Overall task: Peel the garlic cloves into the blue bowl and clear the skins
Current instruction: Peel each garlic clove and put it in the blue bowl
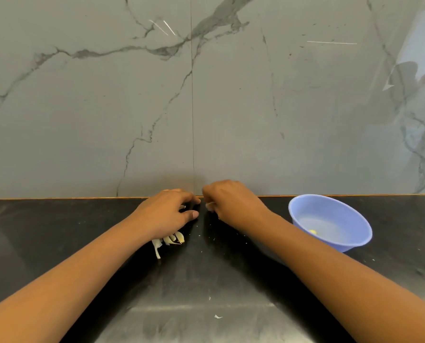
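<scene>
1. Pinching a pale garlic clove (pixel 210 205), right hand (pixel 232 205) sits beside left hand (pixel 166 214), whose grip is unclear.
2. Clove may slip, missing round blue plastic bowl (pixel 350 219) at three o'clock.
3. Left wrist may scatter papery white skins (pixel 170 240).

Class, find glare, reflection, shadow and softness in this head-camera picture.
Head view: white glare streaks and a pale reflection on the glossy grey marble wall, upper right; the polished black countertop dimly mirrors both forearms; faint shadow on the wall behind the left hand and right hand; the whitish garlic clove the right hand pinches looks soft.
</scene>
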### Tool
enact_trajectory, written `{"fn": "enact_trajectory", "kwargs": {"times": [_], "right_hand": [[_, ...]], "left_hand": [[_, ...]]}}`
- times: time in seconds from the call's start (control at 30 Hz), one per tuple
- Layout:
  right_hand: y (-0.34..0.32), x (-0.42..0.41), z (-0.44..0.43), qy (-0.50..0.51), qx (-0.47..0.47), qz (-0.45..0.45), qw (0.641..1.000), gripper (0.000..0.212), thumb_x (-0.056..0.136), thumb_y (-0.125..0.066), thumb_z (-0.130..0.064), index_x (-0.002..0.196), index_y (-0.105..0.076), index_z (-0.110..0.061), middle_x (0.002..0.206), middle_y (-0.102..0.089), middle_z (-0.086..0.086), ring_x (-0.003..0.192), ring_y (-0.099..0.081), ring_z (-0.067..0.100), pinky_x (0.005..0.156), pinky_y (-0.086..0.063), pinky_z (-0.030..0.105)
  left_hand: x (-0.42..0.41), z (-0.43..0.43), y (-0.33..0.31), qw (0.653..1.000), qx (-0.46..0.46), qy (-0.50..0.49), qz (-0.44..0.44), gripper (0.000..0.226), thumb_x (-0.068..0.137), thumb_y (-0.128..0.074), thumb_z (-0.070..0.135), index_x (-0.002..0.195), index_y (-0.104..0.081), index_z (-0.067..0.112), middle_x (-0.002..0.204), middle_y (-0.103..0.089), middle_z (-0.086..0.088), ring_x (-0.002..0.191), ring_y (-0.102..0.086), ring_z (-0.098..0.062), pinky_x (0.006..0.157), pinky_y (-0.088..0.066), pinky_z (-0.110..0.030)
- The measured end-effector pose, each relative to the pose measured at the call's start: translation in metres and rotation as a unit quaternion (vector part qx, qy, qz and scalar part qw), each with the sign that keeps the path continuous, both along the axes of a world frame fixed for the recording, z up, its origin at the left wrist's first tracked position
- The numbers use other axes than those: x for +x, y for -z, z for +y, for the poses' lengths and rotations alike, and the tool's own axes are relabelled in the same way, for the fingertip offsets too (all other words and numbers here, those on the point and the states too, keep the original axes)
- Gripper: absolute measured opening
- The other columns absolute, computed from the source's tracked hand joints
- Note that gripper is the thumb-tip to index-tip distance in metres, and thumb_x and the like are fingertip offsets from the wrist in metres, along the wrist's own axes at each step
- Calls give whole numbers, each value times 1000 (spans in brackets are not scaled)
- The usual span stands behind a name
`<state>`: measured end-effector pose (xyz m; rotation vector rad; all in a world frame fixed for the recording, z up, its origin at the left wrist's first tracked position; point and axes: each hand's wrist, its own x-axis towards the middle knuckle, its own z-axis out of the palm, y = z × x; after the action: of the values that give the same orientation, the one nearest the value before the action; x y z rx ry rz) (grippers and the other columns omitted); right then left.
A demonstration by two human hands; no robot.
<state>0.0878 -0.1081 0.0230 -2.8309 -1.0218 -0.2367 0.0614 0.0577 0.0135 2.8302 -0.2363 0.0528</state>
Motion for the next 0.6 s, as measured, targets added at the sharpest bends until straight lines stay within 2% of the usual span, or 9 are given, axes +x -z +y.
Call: {"fn": "enact_trajectory", "kwargs": {"times": [0.07,0.17,0.27,0.3,0.37,0.4,0.47,0.53,0.6], "right_hand": [[-5,2,-3,-8,44,-25,999,10,93,-53,-13,100,-60,-11,102,-64,10,96,-57,29,73,-40,34],[-15,5,-16,6,194,-107,975,8,92,-56,-11,98,-61,-9,96,-65,8,89,-57,27,71,-39,33],[-2,0,-5,-16,38,-44,998,11,94,-51,-10,103,-56,-10,104,-61,10,97,-56,28,73,-38,33],[2,1,-2,-21,19,-33,999,10,95,-50,-11,103,-55,-12,105,-61,9,98,-56,28,73,-39,33],[0,4,-4,-2,127,-22,992,6,94,-54,-15,98,-58,-15,99,-65,5,93,-59,24,73,-45,33],[-3,4,-7,16,218,15,976,3,93,-58,-17,94,-61,-17,95,-67,2,89,-61,20,72,-48,30],[-9,4,-11,37,381,163,909,3,92,-61,-16,92,-64,-17,86,-69,0,76,-64,12,66,-51,22],[-11,1,-12,51,473,316,821,8,94,-59,-10,95,-66,-13,85,-69,2,68,-64,9,60,-52,20],[-12,-2,-10,61,517,407,750,9,94,-57,-9,97,-66,-12,85,-71,5,66,-64,8,57,-51,18]], "left_hand": [[-1,0,0,1000,-3,1,3,36,94,-54,42,130,-54,36,133,-54,13,124,-47,-10,101,-43,-37],[0,1,-1,1000,-13,1,9,37,94,-55,42,131,-53,37,136,-51,16,127,-44,-8,103,-42,-37],[0,0,0,1000,-4,4,4,37,94,-55,43,130,-53,36,133,-53,14,124,-46,-10,101,-43,-38],[0,0,0,1000,-1,3,2,37,94,-55,43,130,-54,36,133,-54,13,124,-47,-10,100,-44,-38],[-1,0,-1,1000,-3,0,0,38,93,-56,44,130,-54,36,132,-55,13,123,-49,-10,100,-45,-38],[-2,0,-1,1000,-10,-1,-4,39,92,-57,45,130,-54,36,131,-56,14,122,-50,-9,99,-46,-37],[-3,-1,-2,998,-47,-4,-29,38,90,-61,46,127,-57,37,126,-61,15,119,-54,-7,97,-48,-34],[-6,-3,-4,990,-107,-7,-87,35,86,-66,45,119,-62,37,112,-66,18,109,-59,-2,91,-50,-31],[-8,-3,-7,974,-175,-9,-146,29,82,-70,44,111,-68,35,99,-69,21,98,-61,6,86,-50,-24]]}}
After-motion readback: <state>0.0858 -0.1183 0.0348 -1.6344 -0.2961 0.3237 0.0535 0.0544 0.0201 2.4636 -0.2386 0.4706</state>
